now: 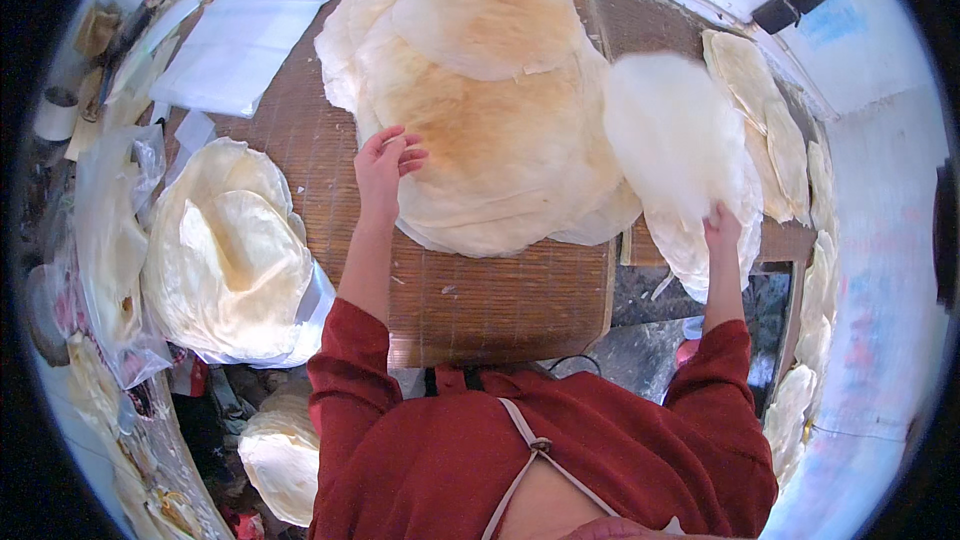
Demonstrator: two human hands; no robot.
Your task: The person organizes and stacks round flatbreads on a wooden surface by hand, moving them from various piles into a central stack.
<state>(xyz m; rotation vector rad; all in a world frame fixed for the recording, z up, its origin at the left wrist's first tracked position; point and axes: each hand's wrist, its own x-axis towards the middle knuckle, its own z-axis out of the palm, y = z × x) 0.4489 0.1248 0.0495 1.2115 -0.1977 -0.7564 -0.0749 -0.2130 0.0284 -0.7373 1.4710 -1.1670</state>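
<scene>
A large pile of thin, round flatbread sheets [480,120] lies on the brown wooden table [495,307], overlapping and browned in the middle. My left hand [390,165] hovers over or rests on the pile's left edge, fingers loosely curled and apart, with nothing in them. My right hand [721,225] pinches the near edge of one pale flatbread sheet [667,127], which is blurred and spreads away from me. Beneath it, more flatbread [694,262] lies at the table's right side, partly hidden by that sheet and my hand.
A folded stack of flatbread [225,255] sits on plastic at the left, beside a clear plastic bag [112,255] with flatbread inside. White plastic sheets [240,45] lie at the far left. Folded flatbreads [757,120] line the right wall. Another stack [281,457] stands low at my left.
</scene>
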